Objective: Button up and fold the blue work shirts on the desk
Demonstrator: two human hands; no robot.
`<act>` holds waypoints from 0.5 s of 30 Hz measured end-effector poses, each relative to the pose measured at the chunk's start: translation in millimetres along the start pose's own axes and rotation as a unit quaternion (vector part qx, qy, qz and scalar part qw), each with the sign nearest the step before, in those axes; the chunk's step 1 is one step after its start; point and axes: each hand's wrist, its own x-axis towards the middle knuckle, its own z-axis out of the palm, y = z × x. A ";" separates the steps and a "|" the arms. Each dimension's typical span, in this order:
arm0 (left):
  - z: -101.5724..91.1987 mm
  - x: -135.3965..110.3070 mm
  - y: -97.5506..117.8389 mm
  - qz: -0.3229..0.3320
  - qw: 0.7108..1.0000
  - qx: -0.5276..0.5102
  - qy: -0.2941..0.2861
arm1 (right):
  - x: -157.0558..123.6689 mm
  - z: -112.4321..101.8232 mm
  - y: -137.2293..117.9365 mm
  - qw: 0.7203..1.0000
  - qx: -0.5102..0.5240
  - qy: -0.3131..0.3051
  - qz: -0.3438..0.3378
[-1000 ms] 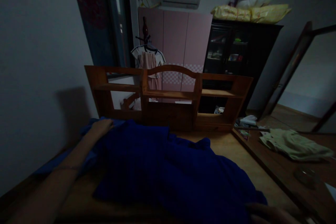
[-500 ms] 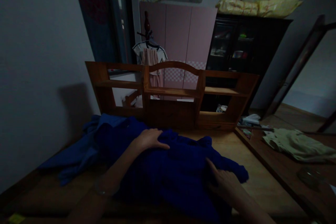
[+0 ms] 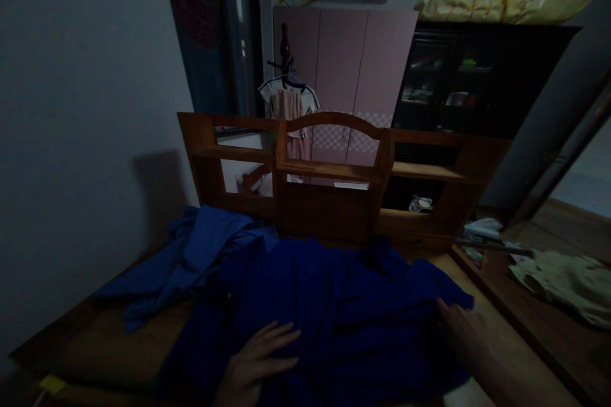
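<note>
A dark blue garment [image 3: 305, 286] lies spread over the bare wooden bed board, with folds across it and a sleeve-like part stretched to the right. My left hand [image 3: 260, 359] rests on its near side, fingers apart and nearly flat, gripping nothing. At the garment's right side, my right hand [image 3: 465, 331] is closed on the cloth near the sleeve; its fingertips are dim and partly hidden. A lighter blue piece of clothing [image 3: 205, 245] lies crumpled beside the garment on the left, partly under it.
Beyond the clothes stands a wooden headboard with shelves [image 3: 329, 172]. The wall [image 3: 95, 140] is close on the left. To the right, past the bed's raised edge, a pale green cloth [image 3: 568, 280] lies on a brown surface. A yellow tag [image 3: 52, 385] is at lower left.
My left hand has moved down toward me across the garment. My right hand has shifted right, and the garment lies wider and flatter. The view has turned slightly left.
</note>
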 end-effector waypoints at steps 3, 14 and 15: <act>-9.9 -24.2 7.6 -0.077 0.992 -0.046 0.089 | 0.8 -36.0 -15.7 0.998 0.038 0.031 -0.031; -24.3 -19.8 29.5 -0.344 0.889 0.052 0.297 | 83.4 -91.2 -162.9 0.942 0.241 -0.010 -0.235; -25.3 -24.9 25.6 -0.369 0.879 0.063 0.295 | 89.7 -88.4 -170.0 0.945 0.223 -0.028 -0.236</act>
